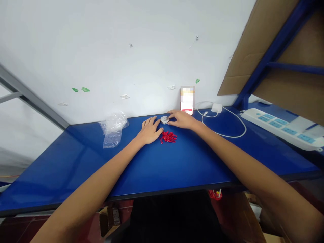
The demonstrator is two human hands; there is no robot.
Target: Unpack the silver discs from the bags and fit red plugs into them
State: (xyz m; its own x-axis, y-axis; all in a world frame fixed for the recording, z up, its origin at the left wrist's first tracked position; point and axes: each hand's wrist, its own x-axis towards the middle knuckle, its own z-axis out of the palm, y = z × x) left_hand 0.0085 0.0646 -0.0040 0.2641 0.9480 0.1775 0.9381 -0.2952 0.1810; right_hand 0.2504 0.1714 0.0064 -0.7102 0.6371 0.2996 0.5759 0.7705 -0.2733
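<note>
My left hand (pixel 149 131) lies on the blue table with its fingers spread, its index fingertip close to the left edge of a small round silver disc (pixel 165 119) that has a dark spot in its middle. At the disc's right side, the thumb and fingers of my right hand (pixel 181 119) curve around the rim and grip it. Just in front of the disc lies a small pile of red cord loops (pixel 168 137), near my left thumb. Small pale ends show on some loops.
Crumpled clear plastic bags (pixel 113 128) lie at the left back. A lit phone (pixel 187 101) leans against the white wall behind my right hand. A white charger (pixel 216 108) with its cable (pixel 236 136) and a long power strip (pixel 280 128) are on the right.
</note>
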